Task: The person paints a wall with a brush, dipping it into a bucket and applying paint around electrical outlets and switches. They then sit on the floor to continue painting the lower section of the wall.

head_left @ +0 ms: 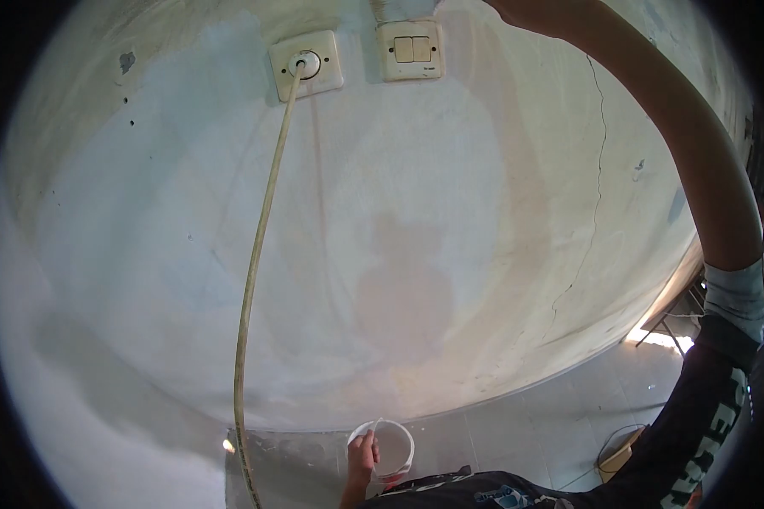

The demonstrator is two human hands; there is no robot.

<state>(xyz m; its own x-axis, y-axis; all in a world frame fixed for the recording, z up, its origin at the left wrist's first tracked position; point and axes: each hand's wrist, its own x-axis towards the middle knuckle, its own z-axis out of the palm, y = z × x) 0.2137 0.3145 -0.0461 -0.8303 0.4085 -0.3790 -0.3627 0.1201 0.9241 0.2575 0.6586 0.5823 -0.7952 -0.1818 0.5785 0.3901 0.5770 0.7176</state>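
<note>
My left hand (363, 455) grips the rim of a round white tub (411, 441) at the bottom centre, with its fingers curled over the near left edge. What the tub holds is hard to make out. My right arm, in a dark sleeve, reaches up along the right side. Only part of my right hand (526, 13) shows at the top edge, close to the wall (416, 178); its fingers are out of frame. Below and left of it are a double light switch (412, 50) and a socket (327, 72) with a white plug in it.
A pale cable (266, 212) hangs from the plug down past the tub's left side. The wall has a long crack on the right and small holes on the left. Grey floor tiles (518, 433) lie below, with a yellowish object (620, 455) at lower right.
</note>
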